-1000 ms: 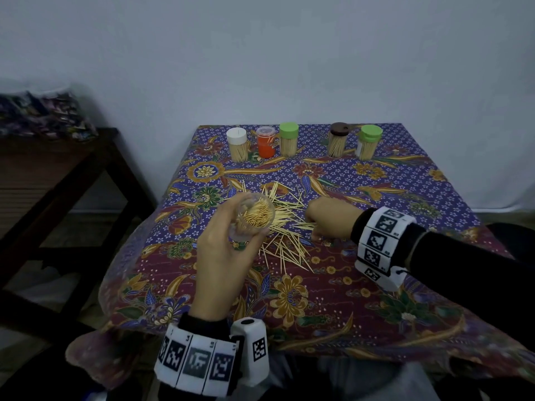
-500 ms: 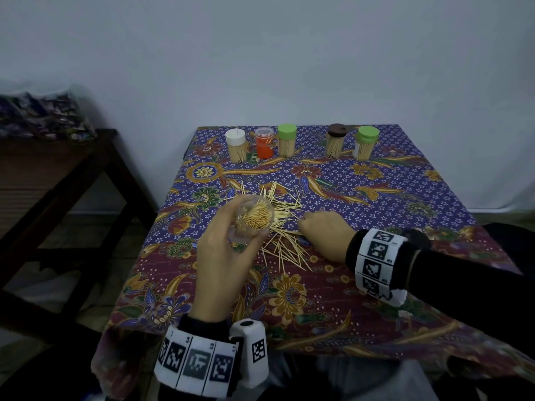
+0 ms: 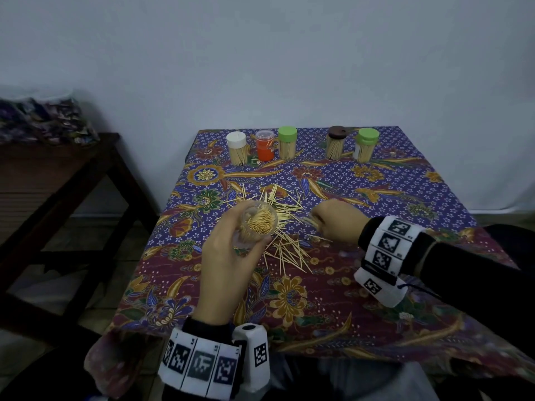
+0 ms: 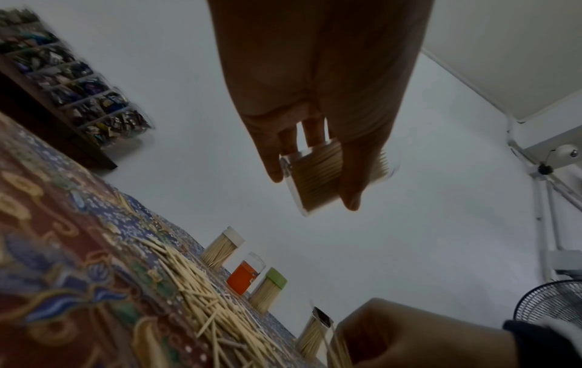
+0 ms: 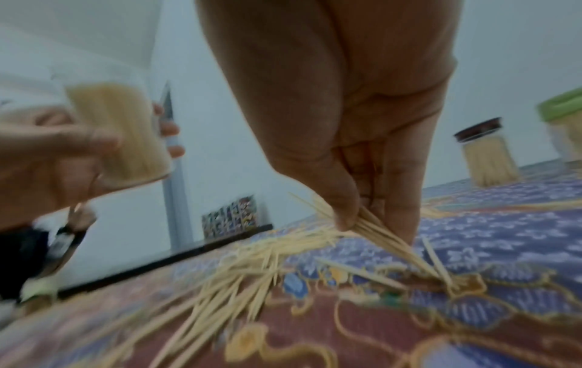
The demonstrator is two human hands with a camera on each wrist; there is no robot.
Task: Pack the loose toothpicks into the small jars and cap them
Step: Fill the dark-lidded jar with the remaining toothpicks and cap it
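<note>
My left hand [image 3: 231, 256] grips a clear, uncapped jar [image 3: 257, 222] packed with toothpicks, held above the table with its mouth tilted toward me. In the left wrist view the jar [image 4: 318, 179] sits between fingers and thumb. Loose toothpicks [image 3: 285, 224] lie scattered on the cloth under and right of the jar. My right hand [image 3: 335, 222] is at the pile's right edge and pinches a small bundle of toothpicks [image 5: 378, 231] between thumb and fingers, their tips touching the cloth.
Along the far edge stand a white-capped jar [image 3: 236, 147], an orange jar [image 3: 265, 144], a green-capped jar [image 3: 287, 142], a brown-capped jar [image 3: 335, 142] and another green-capped jar [image 3: 365, 144]. A dark wooden side table [image 3: 58, 175] stands left. The floral tablecloth [image 3: 333, 299] covers the table.
My right hand slid left into the pile, then drew back right and lifted slightly with a pinched bundle of toothpicks. The left hand kept the jar almost still.
</note>
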